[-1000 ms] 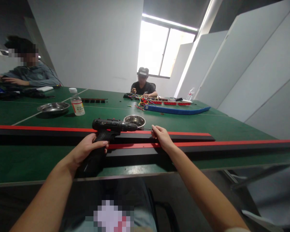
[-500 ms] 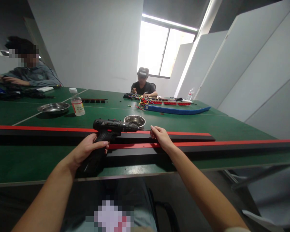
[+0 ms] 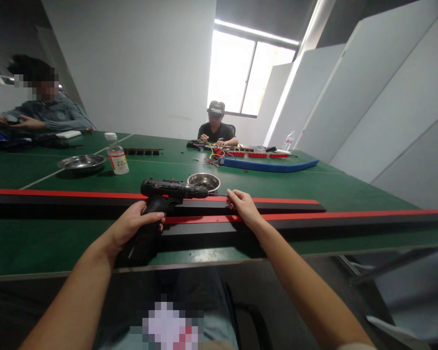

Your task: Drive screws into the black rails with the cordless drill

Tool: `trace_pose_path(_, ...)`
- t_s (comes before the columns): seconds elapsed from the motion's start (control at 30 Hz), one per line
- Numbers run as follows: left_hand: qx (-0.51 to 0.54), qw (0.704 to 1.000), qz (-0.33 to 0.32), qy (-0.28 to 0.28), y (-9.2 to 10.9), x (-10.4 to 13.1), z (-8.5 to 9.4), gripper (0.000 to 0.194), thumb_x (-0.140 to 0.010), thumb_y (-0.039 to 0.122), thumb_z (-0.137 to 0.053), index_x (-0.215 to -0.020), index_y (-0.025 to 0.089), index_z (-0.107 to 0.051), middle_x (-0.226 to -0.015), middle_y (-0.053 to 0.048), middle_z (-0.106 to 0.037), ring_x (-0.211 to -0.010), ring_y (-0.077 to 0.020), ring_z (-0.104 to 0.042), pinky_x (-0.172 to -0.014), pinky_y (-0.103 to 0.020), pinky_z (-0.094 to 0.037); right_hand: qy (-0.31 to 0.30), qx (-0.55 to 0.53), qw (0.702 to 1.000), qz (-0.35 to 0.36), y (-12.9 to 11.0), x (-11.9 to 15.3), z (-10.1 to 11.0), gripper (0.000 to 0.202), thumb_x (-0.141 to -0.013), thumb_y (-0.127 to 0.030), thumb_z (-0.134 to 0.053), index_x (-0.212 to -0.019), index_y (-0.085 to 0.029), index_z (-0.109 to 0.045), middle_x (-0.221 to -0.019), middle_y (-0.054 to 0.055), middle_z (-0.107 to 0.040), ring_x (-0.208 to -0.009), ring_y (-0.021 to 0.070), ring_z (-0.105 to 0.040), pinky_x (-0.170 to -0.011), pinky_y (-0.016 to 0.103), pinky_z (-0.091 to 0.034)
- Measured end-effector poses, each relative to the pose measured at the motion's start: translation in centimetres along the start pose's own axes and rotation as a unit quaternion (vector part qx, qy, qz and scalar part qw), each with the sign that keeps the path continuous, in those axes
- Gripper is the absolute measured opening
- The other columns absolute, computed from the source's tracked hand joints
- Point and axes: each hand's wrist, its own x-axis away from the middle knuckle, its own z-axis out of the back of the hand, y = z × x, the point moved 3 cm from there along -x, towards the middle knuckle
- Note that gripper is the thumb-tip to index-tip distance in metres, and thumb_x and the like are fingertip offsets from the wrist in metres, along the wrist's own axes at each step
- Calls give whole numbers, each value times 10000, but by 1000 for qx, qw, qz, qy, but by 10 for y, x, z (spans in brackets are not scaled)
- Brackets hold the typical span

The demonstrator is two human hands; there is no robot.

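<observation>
The left hand [image 3: 135, 219] grips the drill [image 3: 164, 189]; the right hand [image 3: 244, 205] pinches its bit [image 3: 218, 195]. Beyond the drill's front sits a bowl [image 3: 204, 178].

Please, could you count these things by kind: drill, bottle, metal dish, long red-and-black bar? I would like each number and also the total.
Drill: 1
Bottles: 2
Metal dishes: 2
Red-and-black bars: 2
Total: 7
</observation>
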Motion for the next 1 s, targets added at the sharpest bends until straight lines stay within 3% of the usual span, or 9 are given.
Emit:
trace_pose_path(0.3,-31,999,-25,-5,1,1,0,313,-784,400,-779,-900,137,-656,-790,-70,-692,-679,-193,-659,-602,-285,-532,-15,50,998,33,0,-1,1,482,-915,-629,-571,-698,-198,-559,-621,-11,-528,-568,132,-484,-575,276,-372)
trace_pose_path(0.47,-64,998,-29,1,14,2,-2,321,-805,439,-752,-893,145,-657,-770,-55,-691,-670,-187,-655,-603,-277,-532,-16,65,997,41,0,-2,-1,480,-933,-628,-536,-716,-200,-552,-643,-4,-552,-571,137,-500,-573,280,-380)
trace_pose_path(0.63,-182,982,-42,33,59,-3,12,413,-729,480,-795,-935,154,-649,-777,-51,-715,-678,-210,-672,-584,-279,-537,35,117,992,17,-1,-1,-1,481,-928,-618,-521,-671,-212,-503,-601,-2,-542,-558,148,-508,-576,290,-385)
trace_pose_path(0.8,-333,939,-32,75,113,-6,21,549,-701,487,-789,-1083,114,-659,-759,-30,-717,-640,-215,-660,-549,-277,-510,47,121,991,16,0,0,-3,375,-916,-560,-535,-759,-220,-505,-644,5,-588,-591,163,-548,-590,292,-407)
trace_pose_path(0.9,-390,918,-54,53,132,-10,16,560,-740,475,-752,-1143,96,-671,-862,-57,-744,-748,-236,-681,-624,-291,-522,38,123,992,18,1,-1,-4,337,-912,-527,-531,-778,-217,-519,-656,10,-600,-609,168,-557,-604,296,-416)
trace_pose_path(1.0,-455,886,-79,48,142,-18,14,531,-706,488,-763,-1069,103,-717,-946,-86,-755,-848,-272,-691,-686,-304,-525,31,128,991,22,0,-1,-5,324,-913,-502,-521,-765,-214,-528,-665,17,-606,-616,171,-552,-608,298,-415)
